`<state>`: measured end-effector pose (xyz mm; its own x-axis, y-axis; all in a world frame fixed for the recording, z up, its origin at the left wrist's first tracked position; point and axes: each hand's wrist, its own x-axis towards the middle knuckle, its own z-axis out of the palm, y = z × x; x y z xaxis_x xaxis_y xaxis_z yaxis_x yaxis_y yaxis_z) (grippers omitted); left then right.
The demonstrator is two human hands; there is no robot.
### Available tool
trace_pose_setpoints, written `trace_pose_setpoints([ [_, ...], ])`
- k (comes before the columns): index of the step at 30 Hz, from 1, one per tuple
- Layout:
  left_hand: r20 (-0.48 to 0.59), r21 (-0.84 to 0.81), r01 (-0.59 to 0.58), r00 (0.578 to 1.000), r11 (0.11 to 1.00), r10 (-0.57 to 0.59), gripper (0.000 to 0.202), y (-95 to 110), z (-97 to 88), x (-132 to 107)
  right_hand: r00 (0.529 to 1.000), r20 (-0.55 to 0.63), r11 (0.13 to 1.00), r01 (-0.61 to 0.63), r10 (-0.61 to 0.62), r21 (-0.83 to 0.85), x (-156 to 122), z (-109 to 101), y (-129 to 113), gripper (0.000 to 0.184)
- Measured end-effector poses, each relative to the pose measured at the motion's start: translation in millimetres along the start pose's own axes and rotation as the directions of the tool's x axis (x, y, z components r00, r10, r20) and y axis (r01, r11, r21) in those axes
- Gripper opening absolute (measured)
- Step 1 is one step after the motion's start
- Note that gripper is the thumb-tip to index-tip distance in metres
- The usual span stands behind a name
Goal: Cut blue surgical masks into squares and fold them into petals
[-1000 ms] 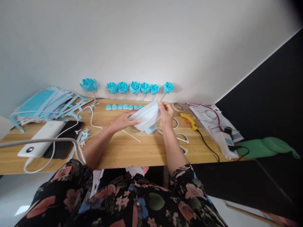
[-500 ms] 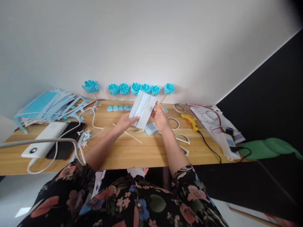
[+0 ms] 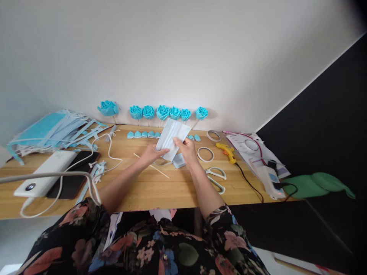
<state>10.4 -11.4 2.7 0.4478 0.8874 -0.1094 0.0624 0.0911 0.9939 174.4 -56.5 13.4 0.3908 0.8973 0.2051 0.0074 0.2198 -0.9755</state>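
Both my hands hold a pale blue pleated face mask (image 3: 172, 135) upright above the wooden table (image 3: 160, 183). My left hand (image 3: 153, 152) pinches its lower left edge; my right hand (image 3: 186, 149) grips its lower right edge with closed fingers. Under my hands lie a folded piece of mask (image 3: 179, 160) and a thin wooden stick (image 3: 151, 166). Behind the mask, several blue fabric roses on sticks (image 3: 163, 112) lean on the wall, with a row of small blue petals (image 3: 143, 134) in front of them.
A pile of blue masks and cut strips (image 3: 54, 128) sits far left, beside a white power bank (image 3: 46, 172) with cable and a dark phone (image 3: 73, 175). Right of my hands are scissors (image 3: 216, 177), a tape ring (image 3: 205, 154), a yellow glue gun (image 3: 226, 151) and a power strip (image 3: 268, 175).
The mask was turned from lying sideways between my hands to standing upright. My right hand slid from its top edge down to its lower right edge. The camera shifted slightly.
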Motion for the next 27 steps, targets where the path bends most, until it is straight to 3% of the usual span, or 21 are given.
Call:
trace_pose_setpoints([
  [4, -0.085, -0.156, -0.075, 0.994, 0.985, 0.062, 0.054, 5.1, -2.0, -0.2, 0.984, 0.179, 0.998, 0.012, -0.022, 0.057, -3.3, 0.6, 2.5, 0.046],
  [6, -0.113, -0.192, -0.115, 0.989, 0.975, 0.095, 0.058, 6.7, -2.2, -0.4, 0.978, 0.205, 0.999, 0.036, -0.037, 0.009, -6.4, 3.7, 4.2, 0.047],
  [11, -0.111, -0.169, -0.145, 0.986, 0.975, 0.127, 0.06, 2.9, -1.5, 1.1, 0.987, 0.031, 0.959, 0.16, -0.157, -0.233, -12.1, 12.0, 7.0, 0.055],
  [16, -0.243, -0.038, -0.265, 0.938, 0.963, 0.248, 0.049, -2.8, -8.7, 7.8, 0.97, -0.075, 0.917, 0.191, -0.231, -0.351, -11.3, 10.0, 8.0, 0.053],
  [21, -0.298, 0.012, -0.248, 0.924, 0.969, 0.24, 0.045, 2.5, -17.1, 10.2, 0.973, -0.142, 0.947, 0.133, -0.18, -0.293, -7.6, 5.4, 10.6, 0.055],
  [27, -0.305, -0.009, -0.279, 0.915, 0.96, 0.263, 0.043, 12.4, -20.8, 7.4, 0.987, -0.034, 0.971, 0.151, -0.16, -0.184, -2.0, 3.0, 9.4, 0.048],
])
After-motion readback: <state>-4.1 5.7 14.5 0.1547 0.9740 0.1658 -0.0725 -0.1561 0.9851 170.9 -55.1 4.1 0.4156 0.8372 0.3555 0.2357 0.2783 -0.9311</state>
